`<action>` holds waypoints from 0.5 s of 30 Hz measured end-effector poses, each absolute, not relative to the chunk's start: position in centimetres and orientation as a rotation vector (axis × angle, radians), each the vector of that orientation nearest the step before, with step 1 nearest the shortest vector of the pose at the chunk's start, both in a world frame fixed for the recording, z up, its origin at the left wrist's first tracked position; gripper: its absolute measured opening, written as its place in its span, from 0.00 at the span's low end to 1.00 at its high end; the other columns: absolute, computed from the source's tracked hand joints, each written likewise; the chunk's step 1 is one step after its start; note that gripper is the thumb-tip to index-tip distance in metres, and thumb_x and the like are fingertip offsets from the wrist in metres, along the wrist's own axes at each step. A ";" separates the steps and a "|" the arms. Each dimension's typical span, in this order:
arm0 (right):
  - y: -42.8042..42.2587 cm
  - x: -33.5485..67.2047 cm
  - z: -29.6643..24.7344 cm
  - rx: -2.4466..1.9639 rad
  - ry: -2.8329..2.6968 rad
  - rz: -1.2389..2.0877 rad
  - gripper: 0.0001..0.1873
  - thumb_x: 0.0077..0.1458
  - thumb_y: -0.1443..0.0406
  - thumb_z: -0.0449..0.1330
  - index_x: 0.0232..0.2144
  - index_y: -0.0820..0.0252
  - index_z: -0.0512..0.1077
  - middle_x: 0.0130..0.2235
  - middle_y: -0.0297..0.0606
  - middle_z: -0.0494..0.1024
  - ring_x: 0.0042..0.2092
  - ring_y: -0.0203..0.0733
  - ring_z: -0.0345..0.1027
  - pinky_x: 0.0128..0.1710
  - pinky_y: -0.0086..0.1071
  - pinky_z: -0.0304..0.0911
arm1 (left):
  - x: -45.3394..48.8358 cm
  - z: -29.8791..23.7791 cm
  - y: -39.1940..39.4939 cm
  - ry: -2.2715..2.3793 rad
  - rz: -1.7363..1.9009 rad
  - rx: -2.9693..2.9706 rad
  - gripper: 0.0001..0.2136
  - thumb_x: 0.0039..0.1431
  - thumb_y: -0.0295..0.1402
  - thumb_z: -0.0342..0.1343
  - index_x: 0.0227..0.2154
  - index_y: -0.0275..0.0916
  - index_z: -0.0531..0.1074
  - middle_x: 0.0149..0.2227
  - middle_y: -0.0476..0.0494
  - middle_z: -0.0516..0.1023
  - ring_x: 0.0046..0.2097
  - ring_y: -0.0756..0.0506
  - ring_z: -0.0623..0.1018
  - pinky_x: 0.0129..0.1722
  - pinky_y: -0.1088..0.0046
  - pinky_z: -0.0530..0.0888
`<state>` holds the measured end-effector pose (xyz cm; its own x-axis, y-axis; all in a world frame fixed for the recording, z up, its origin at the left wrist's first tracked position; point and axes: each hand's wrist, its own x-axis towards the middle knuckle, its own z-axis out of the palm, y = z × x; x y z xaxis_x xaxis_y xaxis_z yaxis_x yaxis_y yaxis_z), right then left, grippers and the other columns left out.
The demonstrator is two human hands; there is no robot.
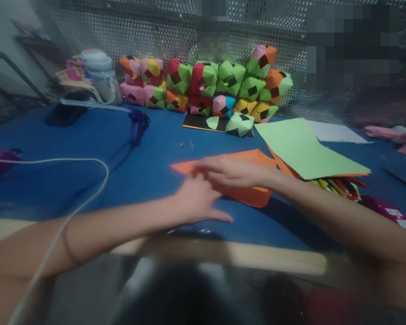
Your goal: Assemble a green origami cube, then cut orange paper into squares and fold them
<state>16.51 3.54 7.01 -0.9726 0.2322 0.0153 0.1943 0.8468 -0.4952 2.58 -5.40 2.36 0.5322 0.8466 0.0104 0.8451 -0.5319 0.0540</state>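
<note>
A folded orange paper [252,195] lies on the blue tabletop in front of me, its pointed end toward the left. My right hand [235,171] rests flat across it with fingers stretched out to the left. Crossing beneath is my left hand [198,198], palm down at the paper's left part, its thumb spread to the right. The fingertips of the left hand are hidden under the right hand and slightly blurred. Neither hand grips anything that I can see. To the right, a light green sheet [311,151] lies on top of more orange paper.
Folded paper balls [205,81] stand stacked along the perforated metal back. A blue glue gun [139,126], black phone [69,110] and bottle [99,74] stand left. A white cable [103,180] crosses over my left forearm. Scissors-like handles [348,187] and a purple device [380,207] lie right.
</note>
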 end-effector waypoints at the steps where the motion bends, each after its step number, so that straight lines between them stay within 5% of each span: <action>1: 3.6 15.7 6.7 -0.254 -2.908 0.920 0.25 0.63 0.67 0.44 0.59 0.67 0.63 0.59 0.50 0.72 0.57 0.45 0.67 0.56 0.42 0.63 | 2.5 2.1 -5.4 1.476 0.107 2.719 0.37 0.54 0.64 0.49 0.59 0.44 0.68 0.64 0.33 0.65 0.62 0.27 0.62 0.57 0.49 0.62; 6: 3.9 14.2 4.8 -0.290 -2.819 1.312 0.32 0.68 0.53 0.42 0.68 0.62 0.51 0.69 0.46 0.54 0.69 0.42 0.49 0.68 0.43 0.45 | 2.2 1.3 -5.2 1.398 0.242 2.672 0.35 0.56 0.63 0.48 0.60 0.47 0.68 0.60 0.38 0.71 0.61 0.31 0.66 0.57 0.51 0.63; 15: 6.2 17.8 1.9 -0.469 -2.906 1.168 0.42 0.64 0.41 0.36 0.70 0.62 0.48 0.72 0.44 0.43 0.72 0.47 0.34 0.70 0.50 0.33 | 2.7 2.2 -5.6 1.518 0.111 2.627 0.35 0.54 0.63 0.50 0.59 0.48 0.68 0.63 0.33 0.65 0.60 0.25 0.64 0.51 0.46 0.67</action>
